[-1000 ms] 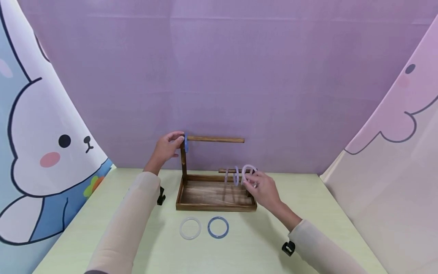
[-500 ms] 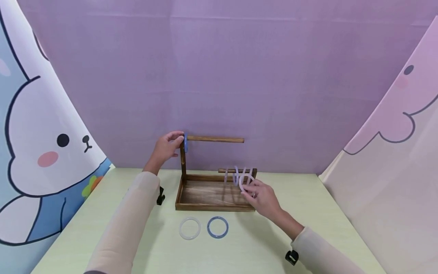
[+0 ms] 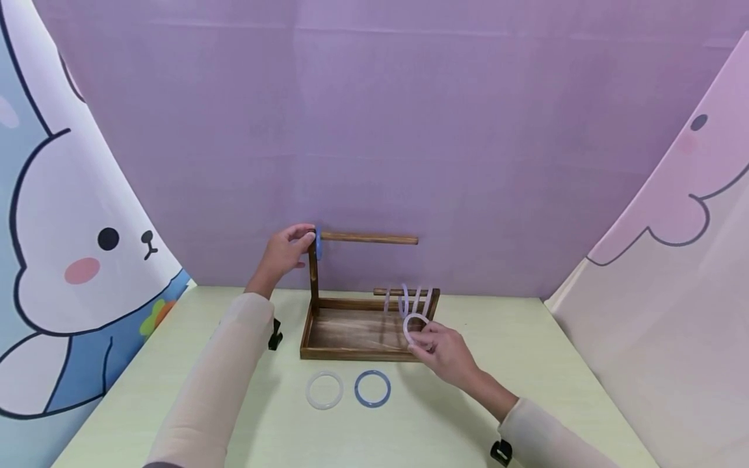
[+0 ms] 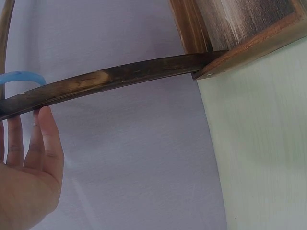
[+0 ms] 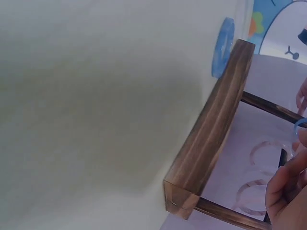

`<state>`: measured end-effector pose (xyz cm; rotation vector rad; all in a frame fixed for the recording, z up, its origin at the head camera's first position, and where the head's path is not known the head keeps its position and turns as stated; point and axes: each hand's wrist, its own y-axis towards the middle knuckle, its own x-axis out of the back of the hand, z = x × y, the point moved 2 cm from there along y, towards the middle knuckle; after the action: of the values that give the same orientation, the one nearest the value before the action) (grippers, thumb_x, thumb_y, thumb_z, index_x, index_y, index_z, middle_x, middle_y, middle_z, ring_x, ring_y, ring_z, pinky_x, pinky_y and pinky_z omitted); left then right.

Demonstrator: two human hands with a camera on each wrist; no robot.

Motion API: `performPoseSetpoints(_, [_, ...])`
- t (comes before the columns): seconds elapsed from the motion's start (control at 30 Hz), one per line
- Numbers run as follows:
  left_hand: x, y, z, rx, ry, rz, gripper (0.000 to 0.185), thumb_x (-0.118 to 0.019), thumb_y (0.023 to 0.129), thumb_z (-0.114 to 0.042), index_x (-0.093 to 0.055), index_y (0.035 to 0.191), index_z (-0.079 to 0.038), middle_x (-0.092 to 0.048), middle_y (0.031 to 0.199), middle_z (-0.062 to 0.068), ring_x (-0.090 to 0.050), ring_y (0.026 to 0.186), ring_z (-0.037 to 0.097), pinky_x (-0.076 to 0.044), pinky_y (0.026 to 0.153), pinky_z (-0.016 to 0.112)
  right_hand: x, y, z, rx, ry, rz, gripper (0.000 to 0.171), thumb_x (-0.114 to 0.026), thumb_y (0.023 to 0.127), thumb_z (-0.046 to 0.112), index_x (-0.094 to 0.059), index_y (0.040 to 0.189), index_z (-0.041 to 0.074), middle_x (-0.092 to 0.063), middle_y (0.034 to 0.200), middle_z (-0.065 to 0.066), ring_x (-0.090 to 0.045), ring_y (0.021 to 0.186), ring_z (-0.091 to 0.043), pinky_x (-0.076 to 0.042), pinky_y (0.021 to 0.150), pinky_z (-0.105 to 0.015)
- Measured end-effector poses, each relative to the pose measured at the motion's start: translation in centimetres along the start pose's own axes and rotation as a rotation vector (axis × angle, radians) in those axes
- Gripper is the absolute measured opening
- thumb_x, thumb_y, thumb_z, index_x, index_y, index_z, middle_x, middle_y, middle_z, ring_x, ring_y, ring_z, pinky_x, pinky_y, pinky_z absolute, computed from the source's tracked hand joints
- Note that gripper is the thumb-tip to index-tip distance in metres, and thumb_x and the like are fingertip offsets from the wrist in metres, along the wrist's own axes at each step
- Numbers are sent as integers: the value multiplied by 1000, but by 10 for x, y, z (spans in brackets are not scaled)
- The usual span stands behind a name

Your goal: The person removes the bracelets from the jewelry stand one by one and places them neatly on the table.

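Note:
A dark wooden bangle stand (image 3: 359, 354) has a tray base, a long upper rod and a shorter lower rod. My left hand (image 3: 283, 252) holds the top of its tall left post (image 3: 314, 276), beside a blue bangle (image 3: 318, 244) on the upper rod. In the left wrist view, the fingers (image 4: 52, 136) reach up to the post. My right hand (image 3: 449, 351) pinches a pale lilac bangle (image 3: 407, 325) between thumb and fingers, over the tray's right side. Several lilac bangles (image 3: 405, 301) hang on the lower rod (image 3: 380, 291) behind it.
On the pale green table (image 3: 497, 338), in front of the tray, lie a whitish bangle (image 3: 308, 390) and a blue bangle (image 3: 372, 405). A purple cloth (image 3: 497, 162) hangs behind; printed cartoon cloths flank the table, one with a rabbit (image 3: 88, 214).
My right hand has brought the lilac bangle down and forward, away from the lower rod, uncovering the bangles at that rod's right end. The left hand stays at the post.

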<state>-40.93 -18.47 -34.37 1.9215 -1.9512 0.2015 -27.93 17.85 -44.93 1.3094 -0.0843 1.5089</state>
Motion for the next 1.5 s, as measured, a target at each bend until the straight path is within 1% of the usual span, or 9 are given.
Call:
performPoseSetpoints(0.2, [-1, 0, -1, -3, 4, 4, 46, -58, 103, -46, -58, 143, -24, -59, 144, 7, -65, 122, 33, -63, 82, 43, -7, -10, -3, 42, -39, 54, 23, -81, 87, 17, -81, 108, 9, -70, 86, 2, -49, 63, 4, -44, 54, -13])
performPoseSetpoints(0.27, [-1, 0, -1, -2, 3, 5, 45, -57, 103, -46, -58, 142, -24, -58, 144, 7, -64, 122, 33, -63, 82, 43, -9, -13, -4, 55, -55, 71, 22, -82, 86, 17, -81, 107, 9, -73, 89, 0, -54, 66, 0, -45, 56, -14])
performPoseSetpoints(0.33, [-1, 1, -1, -4, 5, 5, 45, -57, 103, -46, -58, 142, -24, -59, 143, 7, -65, 122, 33, -63, 83, 44, -12, -15, -4, 74, -76, 87, 21, -82, 86, 18, -82, 105, 11, -76, 94, -2, -64, 73, -8, -53, 62, -20])
performPoseSetpoints(0.4, [-1, 1, -1, -6, 8, 4, 46, -57, 103, -46, -57, 143, -23, -59, 143, 8, -65, 121, 33, -63, 82, 43, -14, -17, -4, 88, -79, 107, 19, -82, 86, 18, -82, 104, 11, -77, 93, -2, -66, 75, -9, -53, 63, -21])
performPoseSetpoints(0.5, [-1, 1, 0, -11, 11, 0, 46, -57, 103, -46, -57, 143, -23, -59, 142, 8, -65, 121, 33, -63, 81, 42, -16, -21, -4, 84, -79, 151, 18, -80, 88, 19, -82, 104, 12, -76, 89, 2, -63, 73, -5, -51, 63, -20])
performPoseSetpoints(0.6, [-1, 1, 0, -15, 15, -3, 47, -56, 103, -47, -57, 143, -23, -58, 143, 8, -64, 122, 33, -64, 81, 41, -18, -25, -3, 69, -58, 197, 19, -80, 88, 20, -82, 105, 11, -71, 83, 4, -54, 67, 2, -43, 58, -14])
performPoseSetpoints(1.1, [1, 0, -1, -15, 24, -9, 47, -56, 103, -48, -57, 143, -23, -58, 143, 8, -65, 121, 32, -63, 83, 43, -26, -37, -5, 127, -41, 332, 17, -80, 88, 19, -82, 102, 10, -75, 86, 2, -55, 69, 4, -43, 60, -10])
performPoseSetpoints(1.33, [-1, 1, -2, -2, 30, -7, 46, -56, 103, -47, -57, 143, -25, -58, 143, 7, -64, 121, 32, -63, 84, 44, -27, -40, -7, 93, -78, 380, 16, -82, 86, 19, -83, 101, 13, -71, 81, 6, -48, 66, 7, -41, 60, -12])
performPoseSetpoints(1.5, [0, 2, 0, -9, 28, -4, 46, -56, 103, -47, -57, 143, -24, -58, 143, 8, -64, 121, 32, -63, 82, 42, -27, -41, -7, 83, -91, 399, 17, -82, 86, 20, -83, 103, 15, -73, 83, 7, -52, 69, 6, -44, 62, -13])
